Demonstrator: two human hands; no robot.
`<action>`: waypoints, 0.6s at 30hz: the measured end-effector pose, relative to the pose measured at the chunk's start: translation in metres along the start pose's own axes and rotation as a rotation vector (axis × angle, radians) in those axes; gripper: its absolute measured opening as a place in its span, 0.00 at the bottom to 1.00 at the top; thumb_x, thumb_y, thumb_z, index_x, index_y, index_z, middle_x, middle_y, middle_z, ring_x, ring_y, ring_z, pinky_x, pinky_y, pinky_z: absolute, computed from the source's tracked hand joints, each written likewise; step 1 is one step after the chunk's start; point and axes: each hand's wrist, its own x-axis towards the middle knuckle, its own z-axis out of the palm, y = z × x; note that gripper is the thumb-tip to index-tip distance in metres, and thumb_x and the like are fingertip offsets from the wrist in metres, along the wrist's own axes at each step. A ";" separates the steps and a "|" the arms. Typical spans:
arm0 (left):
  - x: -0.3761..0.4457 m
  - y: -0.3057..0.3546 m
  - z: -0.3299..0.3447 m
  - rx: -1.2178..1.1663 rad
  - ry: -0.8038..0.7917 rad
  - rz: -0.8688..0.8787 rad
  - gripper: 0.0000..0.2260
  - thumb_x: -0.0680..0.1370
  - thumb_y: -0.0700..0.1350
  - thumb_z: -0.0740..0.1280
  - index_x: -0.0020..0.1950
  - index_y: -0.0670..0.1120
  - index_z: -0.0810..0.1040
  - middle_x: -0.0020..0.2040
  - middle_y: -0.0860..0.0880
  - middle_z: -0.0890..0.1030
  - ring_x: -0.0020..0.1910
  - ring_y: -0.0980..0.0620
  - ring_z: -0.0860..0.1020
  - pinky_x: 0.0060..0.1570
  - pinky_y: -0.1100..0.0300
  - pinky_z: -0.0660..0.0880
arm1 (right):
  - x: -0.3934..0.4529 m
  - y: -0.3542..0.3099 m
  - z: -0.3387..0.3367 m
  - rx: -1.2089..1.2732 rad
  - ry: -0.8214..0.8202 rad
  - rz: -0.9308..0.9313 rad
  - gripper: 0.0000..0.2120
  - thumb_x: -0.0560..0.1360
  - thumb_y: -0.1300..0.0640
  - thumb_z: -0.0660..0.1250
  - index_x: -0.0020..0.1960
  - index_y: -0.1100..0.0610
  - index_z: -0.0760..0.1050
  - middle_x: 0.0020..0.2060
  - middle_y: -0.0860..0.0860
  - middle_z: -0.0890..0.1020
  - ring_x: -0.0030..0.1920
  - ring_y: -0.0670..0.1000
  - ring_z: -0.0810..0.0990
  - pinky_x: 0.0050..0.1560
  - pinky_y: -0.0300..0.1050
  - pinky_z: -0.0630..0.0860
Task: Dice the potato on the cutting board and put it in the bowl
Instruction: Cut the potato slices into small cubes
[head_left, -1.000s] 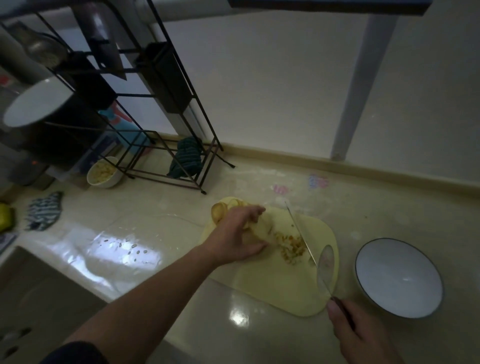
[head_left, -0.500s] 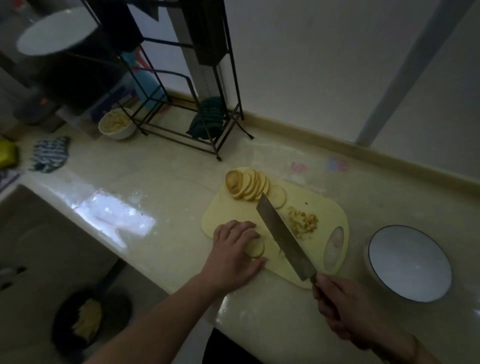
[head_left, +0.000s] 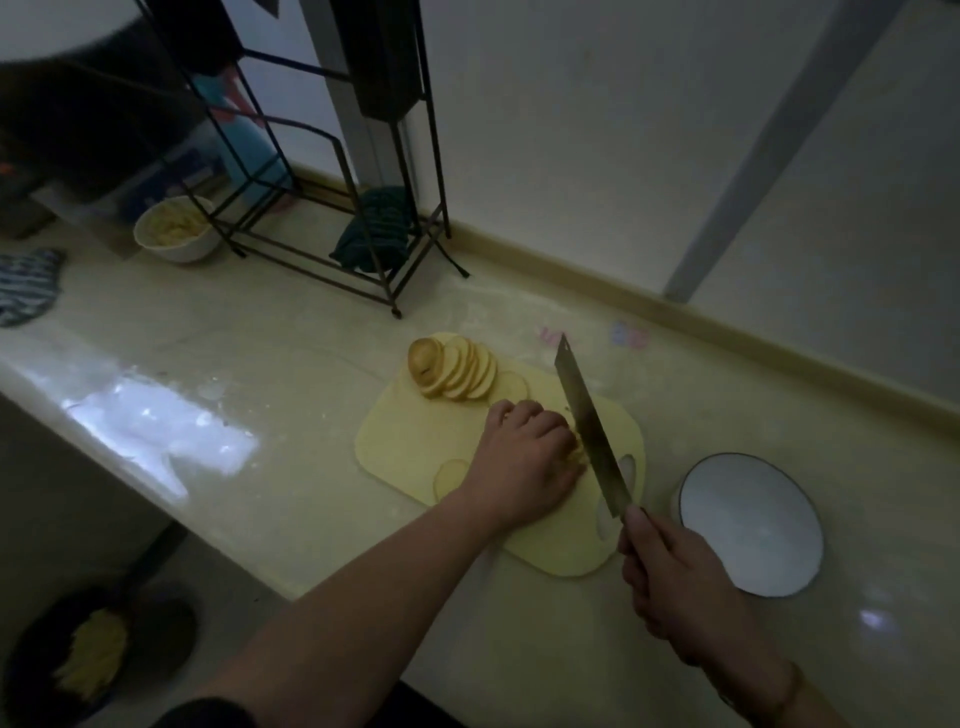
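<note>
Our left hand (head_left: 524, 462) had moved from one slice to the small pile of potato bits (head_left: 575, 451) mid cutting board (head_left: 400, 441), fingers curled over it. Our right hand (head_left: 670, 577) gripped the knife (head_left: 589, 431), now right beside that pile. The bowl (head_left: 748, 525) near the worktop's front edge held nothing, so dicing went on.

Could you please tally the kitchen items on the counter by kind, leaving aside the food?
Bowls: 2, a white bowl right of the board and a small bowl by the rack
Cutting boards: 1, the yellow cutting board
Knives: 1, the knife in the right hand
Wire racks: 1, the rack
Cloths: 2, a green cloth and a striped cloth
Total: 7
</note>
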 end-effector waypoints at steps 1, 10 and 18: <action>0.002 0.000 0.000 -0.009 -0.007 0.010 0.14 0.73 0.57 0.70 0.52 0.49 0.81 0.53 0.53 0.82 0.56 0.47 0.75 0.57 0.49 0.66 | 0.001 -0.001 -0.001 -0.009 -0.003 -0.008 0.18 0.80 0.47 0.57 0.40 0.60 0.70 0.26 0.51 0.65 0.23 0.47 0.61 0.23 0.38 0.59; 0.009 0.000 0.001 -0.037 0.020 0.005 0.12 0.74 0.52 0.71 0.52 0.47 0.80 0.51 0.50 0.80 0.53 0.46 0.75 0.55 0.48 0.67 | 0.008 0.000 -0.004 -0.034 -0.023 -0.037 0.19 0.80 0.46 0.57 0.38 0.59 0.69 0.24 0.49 0.65 0.22 0.46 0.61 0.25 0.39 0.59; 0.009 -0.001 0.002 -0.081 -0.003 0.003 0.10 0.76 0.51 0.66 0.52 0.47 0.81 0.51 0.51 0.81 0.56 0.47 0.74 0.55 0.50 0.64 | 0.004 -0.001 -0.005 0.020 -0.055 0.010 0.19 0.80 0.46 0.57 0.39 0.59 0.69 0.25 0.51 0.64 0.22 0.47 0.59 0.25 0.37 0.57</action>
